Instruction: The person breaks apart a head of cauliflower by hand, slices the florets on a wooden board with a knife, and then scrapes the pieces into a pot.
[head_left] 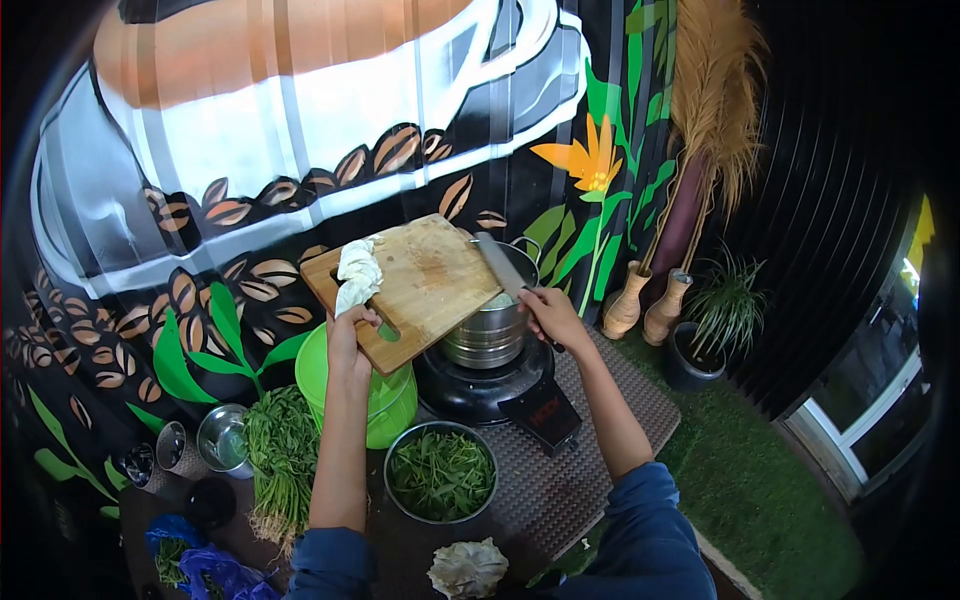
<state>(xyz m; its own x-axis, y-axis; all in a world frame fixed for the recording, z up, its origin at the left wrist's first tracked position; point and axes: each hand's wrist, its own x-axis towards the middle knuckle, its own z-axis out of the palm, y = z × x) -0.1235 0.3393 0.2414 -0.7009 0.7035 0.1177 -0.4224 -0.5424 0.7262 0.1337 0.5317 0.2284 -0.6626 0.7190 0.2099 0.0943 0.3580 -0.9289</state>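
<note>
My left hand [352,335] grips a wooden cutting board [430,275] by its handle end and holds it up, tilted. A crumpled white, cloth-like piece [358,275] lies on the board near that hand. My right hand [548,315] is closed around the handle of a broad-bladed knife [505,268]. The blade stands at the board's right edge, above a steel pot [485,340]. The pot rests on a black stove [470,385]; the board hides part of its opening, so its contents barely show.
A bowl of green leaves [440,515] stands in front of the stove. Left of it are a green bucket [392,405], a bunch of greens [280,450], a metal bowl [222,440] and blue plastic bags [225,575]. A crumpled whitish object [468,570] lies at the near edge.
</note>
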